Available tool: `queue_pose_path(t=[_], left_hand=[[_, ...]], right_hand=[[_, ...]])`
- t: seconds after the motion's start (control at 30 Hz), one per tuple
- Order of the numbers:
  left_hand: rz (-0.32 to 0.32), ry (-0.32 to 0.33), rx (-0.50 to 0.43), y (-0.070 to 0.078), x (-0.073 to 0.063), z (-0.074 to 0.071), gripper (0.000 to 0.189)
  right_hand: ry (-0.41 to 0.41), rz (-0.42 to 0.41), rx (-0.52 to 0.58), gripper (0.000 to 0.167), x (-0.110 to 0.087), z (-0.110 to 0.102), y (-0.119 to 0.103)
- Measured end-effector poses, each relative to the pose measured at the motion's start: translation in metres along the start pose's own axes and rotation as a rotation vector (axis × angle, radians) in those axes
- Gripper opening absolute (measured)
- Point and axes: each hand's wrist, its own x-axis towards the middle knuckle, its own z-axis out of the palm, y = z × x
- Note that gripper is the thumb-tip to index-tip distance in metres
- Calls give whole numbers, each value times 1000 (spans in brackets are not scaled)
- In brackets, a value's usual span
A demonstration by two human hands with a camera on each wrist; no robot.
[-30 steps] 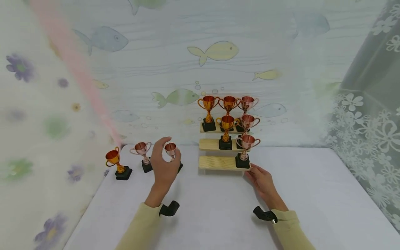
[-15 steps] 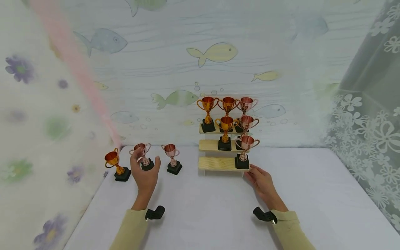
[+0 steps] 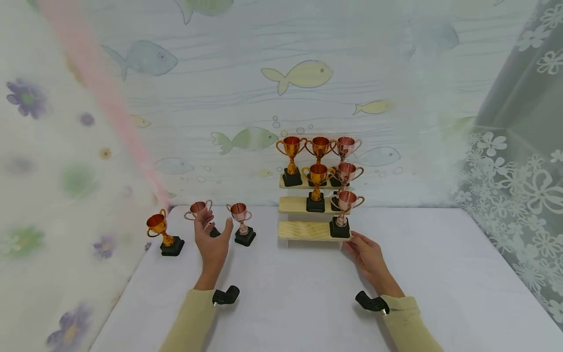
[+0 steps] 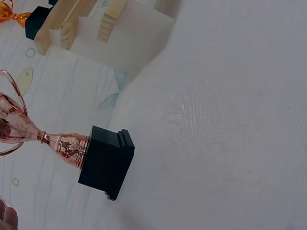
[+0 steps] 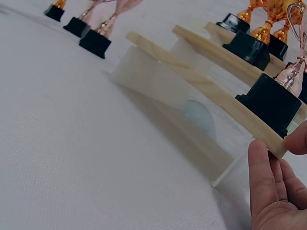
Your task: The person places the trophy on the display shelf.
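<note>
My left hand (image 3: 213, 250) is at the middle of three loose trophies, a rose-gold trophy cup (image 3: 197, 208) on a black base. Its fingers and thumb are spread apart, overlapping that trophy in the head view. Just right of the hand stands another rose-gold trophy (image 3: 239, 213); a rose-gold trophy (image 4: 67, 148) also shows in the left wrist view, apart from the fingertips (image 4: 7, 215). My right hand (image 3: 369, 255) pinches the right front corner of a three-step wooden display stand (image 3: 303, 230), thumb at the board's edge and fingers below.
Several gold and rose-gold trophies stand on the steps, a rose-gold trophy (image 3: 347, 200) on the lowest. At the far left a gold trophy (image 3: 157, 224) stands on the white tablecloth (image 3: 290, 293). A fish-patterned curtain (image 3: 211, 88) hangs behind.
My left hand has moved left from the right-hand loose trophy to the middle one, then slightly back right, fingers spreading. The right hand keeps its hold on the stand.
</note>
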Motion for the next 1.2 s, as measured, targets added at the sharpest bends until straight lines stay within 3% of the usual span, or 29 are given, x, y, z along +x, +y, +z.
queue_pose_path(t=[0.37,0.57,0.63,0.9,1.0,1.2], left_hand=[[-56,-71,-75,5,-5,11,63],[-70,-156,-105,36,-9,14,64],[-81,-179,-120,40,-8,15,64],[-164,-307,-147,15,2,20,79],[-177,-310,-163,3,3,22,77],[-171,-281,-180,0,4,22,67]], right_hand=[[15,24,-1,53,0,-1,0],[16,23,13,53,-2,0,-1],[15,20,17,52,-2,0,-1],[18,14,16,52,-1,1,-1],[15,13,18,52,-2,1,-1],[20,12,21,52,-2,1,-1]])
